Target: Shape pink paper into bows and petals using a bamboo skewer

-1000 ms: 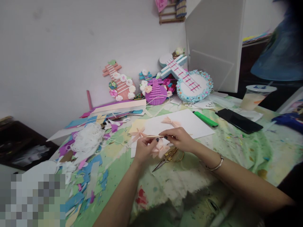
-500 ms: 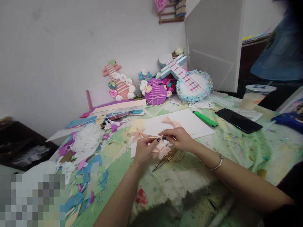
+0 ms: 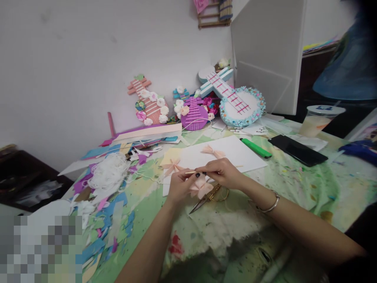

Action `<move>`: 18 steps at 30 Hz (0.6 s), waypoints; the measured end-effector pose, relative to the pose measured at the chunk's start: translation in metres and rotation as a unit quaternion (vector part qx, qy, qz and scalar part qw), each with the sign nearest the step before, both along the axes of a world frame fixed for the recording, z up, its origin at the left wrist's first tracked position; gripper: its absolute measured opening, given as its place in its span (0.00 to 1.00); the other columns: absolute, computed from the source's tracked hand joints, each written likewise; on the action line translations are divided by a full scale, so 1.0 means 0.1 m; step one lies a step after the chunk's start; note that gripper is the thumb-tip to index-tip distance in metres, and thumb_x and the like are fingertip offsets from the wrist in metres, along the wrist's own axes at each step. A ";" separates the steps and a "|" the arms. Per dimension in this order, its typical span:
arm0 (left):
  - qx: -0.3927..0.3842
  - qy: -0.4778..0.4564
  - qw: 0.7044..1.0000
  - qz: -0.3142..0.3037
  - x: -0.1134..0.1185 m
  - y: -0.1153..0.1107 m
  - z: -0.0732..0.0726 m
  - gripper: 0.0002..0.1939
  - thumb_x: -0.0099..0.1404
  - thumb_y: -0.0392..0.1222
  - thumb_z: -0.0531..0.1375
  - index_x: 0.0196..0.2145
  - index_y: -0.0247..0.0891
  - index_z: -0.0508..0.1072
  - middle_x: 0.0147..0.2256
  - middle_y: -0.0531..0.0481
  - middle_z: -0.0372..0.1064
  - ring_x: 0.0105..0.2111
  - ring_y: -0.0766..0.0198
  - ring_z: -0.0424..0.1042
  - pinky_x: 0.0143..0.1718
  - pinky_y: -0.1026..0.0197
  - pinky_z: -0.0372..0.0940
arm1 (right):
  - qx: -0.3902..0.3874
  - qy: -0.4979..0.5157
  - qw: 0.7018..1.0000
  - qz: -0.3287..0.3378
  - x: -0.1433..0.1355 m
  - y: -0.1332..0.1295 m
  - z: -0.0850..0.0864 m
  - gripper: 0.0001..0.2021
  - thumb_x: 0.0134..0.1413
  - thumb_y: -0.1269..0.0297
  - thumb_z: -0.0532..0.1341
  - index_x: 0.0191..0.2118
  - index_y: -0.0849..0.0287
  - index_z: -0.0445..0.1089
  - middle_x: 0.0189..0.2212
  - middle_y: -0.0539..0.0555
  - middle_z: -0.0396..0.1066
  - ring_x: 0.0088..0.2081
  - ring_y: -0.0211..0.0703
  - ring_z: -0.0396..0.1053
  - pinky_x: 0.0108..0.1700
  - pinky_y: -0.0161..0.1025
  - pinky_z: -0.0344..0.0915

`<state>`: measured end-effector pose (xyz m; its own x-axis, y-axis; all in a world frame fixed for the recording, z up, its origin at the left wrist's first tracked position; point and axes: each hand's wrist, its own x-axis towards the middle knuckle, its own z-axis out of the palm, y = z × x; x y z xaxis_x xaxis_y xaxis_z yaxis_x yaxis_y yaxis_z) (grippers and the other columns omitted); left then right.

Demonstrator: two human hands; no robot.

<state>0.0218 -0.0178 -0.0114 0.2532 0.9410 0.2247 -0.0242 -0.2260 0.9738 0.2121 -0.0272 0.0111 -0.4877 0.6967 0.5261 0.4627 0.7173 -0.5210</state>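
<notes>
My left hand point(image 3: 180, 185) is closed, its fingertips pinching a pale pink paper flower point(image 3: 201, 189) whose petals hang below. My right hand point(image 3: 222, 172) grips a thin wooden stick point(image 3: 191, 172) that runs sideways over the flower's top; both hands' fingertips meet there, and part of the stick is hidden by them. Below the flower lie gold-handled scissors point(image 3: 210, 197), blades toward the lower left. Just past my hands, a white sheet point(image 3: 194, 151) carries a tied pink paper bundle point(image 3: 212, 151). Another pink paper piece point(image 3: 172, 168) with spread petals lies near its left edge.
White string point(image 3: 108, 173) and paper scraps point(image 3: 110, 214) cover the left side. Instrument-shaped crafts point(image 3: 194, 116) lean along the wall. A green cutter point(image 3: 255, 148), a black phone point(image 3: 297, 150) and a lidded drink cup point(image 3: 318, 121) stand or lie at the right.
My right fingers have bent down closer to the stick and the left fingertips. The flower stays in my left hand; the other things keep their places.
</notes>
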 end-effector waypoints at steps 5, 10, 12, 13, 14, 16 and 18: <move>-0.030 -0.029 0.999 0.011 0.02 -0.04 0.08 0.16 0.51 0.50 0.65 0.29 0.32 0.78 0.24 0.49 0.74 0.23 0.67 0.68 0.26 0.66 0.62 | 0.031 0.015 0.999 0.005 0.01 0.02 -0.02 0.17 0.54 0.74 0.55 0.47 0.55 0.72 0.27 0.52 0.74 0.27 0.34 0.69 0.31 0.29 0.60; -0.016 -0.035 0.999 0.027 0.03 -0.07 0.10 0.13 0.49 0.46 0.66 0.28 0.33 0.78 0.25 0.50 0.74 0.26 0.67 0.67 0.27 0.67 0.61 | 0.052 0.022 0.998 -0.004 -0.01 0.02 -0.03 0.16 0.55 0.73 0.55 0.45 0.53 0.74 0.30 0.52 0.75 0.30 0.34 0.70 0.31 0.29 0.61; -0.025 -0.046 0.998 0.033 0.03 -0.08 0.09 0.13 0.53 0.47 0.64 0.28 0.33 0.78 0.24 0.51 0.72 0.25 0.68 0.65 0.26 0.68 0.60 | 0.076 0.020 0.997 -0.011 -0.01 0.01 -0.03 0.15 0.56 0.73 0.55 0.45 0.53 0.74 0.32 0.52 0.75 0.31 0.34 0.70 0.32 0.30 0.62; -0.028 -0.049 0.998 0.036 0.03 -0.08 0.09 0.14 0.54 0.48 0.62 0.27 0.33 0.77 0.23 0.51 0.71 0.24 0.69 0.64 0.26 0.68 0.59 | 0.092 0.017 0.996 -0.015 -0.02 0.01 -0.03 0.15 0.57 0.73 0.54 0.45 0.53 0.74 0.32 0.52 0.75 0.31 0.34 0.70 0.32 0.30 0.62; -0.028 -0.048 0.998 0.038 0.03 -0.09 0.09 0.14 0.55 0.48 0.62 0.26 0.32 0.77 0.22 0.52 0.70 0.24 0.69 0.64 0.26 0.68 0.58 | 0.109 0.016 0.994 -0.018 -0.02 0.01 -0.03 0.15 0.57 0.73 0.54 0.44 0.53 0.74 0.32 0.52 0.75 0.32 0.35 0.70 0.32 0.30 0.62; -0.017 -0.032 0.999 0.039 0.03 -0.09 0.10 0.14 0.56 0.48 0.61 0.25 0.32 0.76 0.23 0.52 0.69 0.24 0.69 0.63 0.26 0.68 0.57 | 0.138 0.014 0.990 -0.022 -0.02 0.01 -0.04 0.15 0.57 0.73 0.54 0.43 0.53 0.75 0.33 0.53 0.75 0.32 0.35 0.71 0.32 0.31 0.63; -0.002 -0.012 0.999 0.035 0.02 -0.09 0.12 0.14 0.55 0.48 0.62 0.24 0.32 0.76 0.23 0.51 0.69 0.24 0.68 0.63 0.26 0.67 0.57 | 0.154 0.016 0.988 -0.023 -0.03 0.01 -0.04 0.15 0.57 0.73 0.54 0.42 0.53 0.75 0.33 0.52 0.76 0.32 0.35 0.71 0.32 0.31 0.64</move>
<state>0.0241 -0.0272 0.0005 0.1808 0.9570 0.2267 -0.0311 -0.2248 0.9739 0.2094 -0.0257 0.0066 -0.4387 0.5230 0.7308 0.4856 0.8222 -0.2969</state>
